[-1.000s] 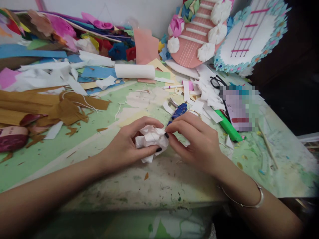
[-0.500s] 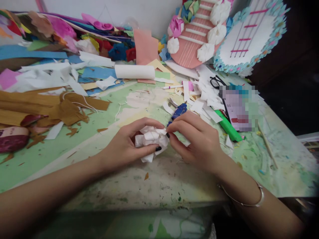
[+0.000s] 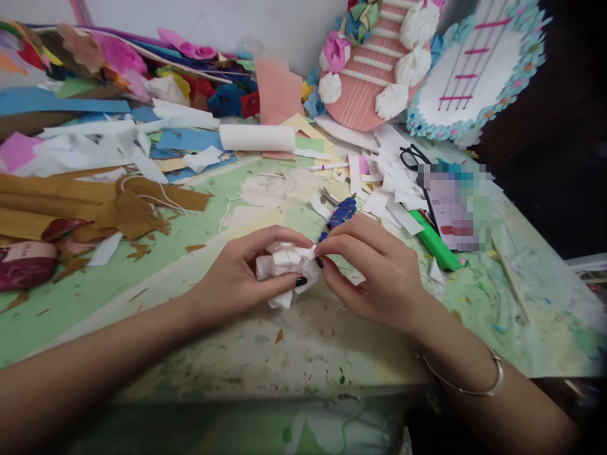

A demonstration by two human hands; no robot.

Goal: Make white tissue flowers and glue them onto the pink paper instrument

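A crumpled white paper flower (image 3: 286,268) sits between my two hands just above the paint-stained green table (image 3: 303,354). My left hand (image 3: 241,278) cups it from the left, thumb under and fingers curled over the top. My right hand (image 3: 374,272) pinches its right edge with fingertips pressed together. A blue-handled tool (image 3: 340,213) lies on the table just behind my right hand's knuckles.
Brown paper strips (image 3: 95,202) and a heap of coloured paper scraps (image 3: 118,95) fill the left and back. A white roll (image 3: 257,136), black glasses (image 3: 411,156), a green marker (image 3: 434,240) and white offcuts lie to the right. Two paper guitar models (image 3: 379,69) lean at the back.
Both hands stay on the paper flower; the fingers of my right hand have shifted slightly along its right edge. Nothing else has moved.
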